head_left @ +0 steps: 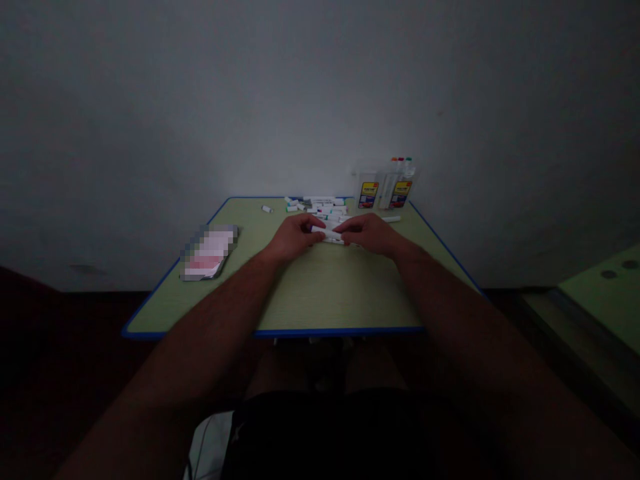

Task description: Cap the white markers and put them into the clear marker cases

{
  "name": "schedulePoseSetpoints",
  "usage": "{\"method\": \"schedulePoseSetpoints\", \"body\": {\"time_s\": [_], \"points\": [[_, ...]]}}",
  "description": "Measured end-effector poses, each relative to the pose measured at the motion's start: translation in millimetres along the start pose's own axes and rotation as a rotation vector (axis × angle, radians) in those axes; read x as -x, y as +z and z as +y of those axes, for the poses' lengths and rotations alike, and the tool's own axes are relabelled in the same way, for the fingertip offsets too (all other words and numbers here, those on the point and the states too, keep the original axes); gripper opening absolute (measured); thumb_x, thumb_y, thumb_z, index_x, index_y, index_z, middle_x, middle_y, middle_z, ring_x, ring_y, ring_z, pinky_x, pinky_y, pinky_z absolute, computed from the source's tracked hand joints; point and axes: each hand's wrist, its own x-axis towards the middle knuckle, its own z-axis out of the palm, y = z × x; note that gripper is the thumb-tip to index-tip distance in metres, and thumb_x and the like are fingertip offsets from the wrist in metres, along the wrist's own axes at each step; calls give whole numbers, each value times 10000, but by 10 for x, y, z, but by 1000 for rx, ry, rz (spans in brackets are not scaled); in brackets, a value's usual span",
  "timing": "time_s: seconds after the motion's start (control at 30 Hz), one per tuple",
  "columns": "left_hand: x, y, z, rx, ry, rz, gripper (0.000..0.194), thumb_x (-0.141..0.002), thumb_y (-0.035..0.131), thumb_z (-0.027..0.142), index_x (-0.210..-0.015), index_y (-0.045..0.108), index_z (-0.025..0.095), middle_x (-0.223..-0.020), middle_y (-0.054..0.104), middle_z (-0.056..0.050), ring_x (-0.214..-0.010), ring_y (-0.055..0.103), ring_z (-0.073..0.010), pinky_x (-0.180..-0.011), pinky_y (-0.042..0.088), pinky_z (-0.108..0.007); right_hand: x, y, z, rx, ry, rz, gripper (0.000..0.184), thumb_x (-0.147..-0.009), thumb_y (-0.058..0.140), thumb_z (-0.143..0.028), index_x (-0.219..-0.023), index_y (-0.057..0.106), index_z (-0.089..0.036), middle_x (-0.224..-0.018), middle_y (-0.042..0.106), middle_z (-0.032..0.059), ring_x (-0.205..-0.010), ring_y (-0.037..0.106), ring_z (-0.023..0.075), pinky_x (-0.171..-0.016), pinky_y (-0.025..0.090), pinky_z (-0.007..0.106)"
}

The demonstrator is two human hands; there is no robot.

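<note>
Over the middle of the table, both hands grip one white marker [327, 233], which lies nearly level between them. My left hand [296, 236] is closed on its left end, where a bit of purple shows. At the other end, the fingers of my right hand [369, 235] pinch the marker. Just beyond the hands is a loose pile of white markers [325, 208] with coloured ends, partly hidden by my fingers. Another white marker [391, 219] lies to the right of the pile.
Behind my right hand stand clear plastic marker cases [369, 190] with yellow labels; a few markers stand upright in the right one. A short white cap-like piece [267, 209] lies at the back left. A phone [210, 253] rests on the left of the blue-edged table [340, 300], against a wall.
</note>
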Motion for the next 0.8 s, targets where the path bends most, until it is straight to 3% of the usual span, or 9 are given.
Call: {"method": "schedulePoseSetpoints", "body": {"time_s": [0.8], "points": [[-4,41,25,140,-18,37,237,-630,789,179,-843,690,153,-594,653,4,-528,564,-110,-522,410,-229,-5,27,13,-85,0,140,219,-719,793,-171,-938,792,-157,-797,760,51,-686,676,142,-678,546,270]]}}
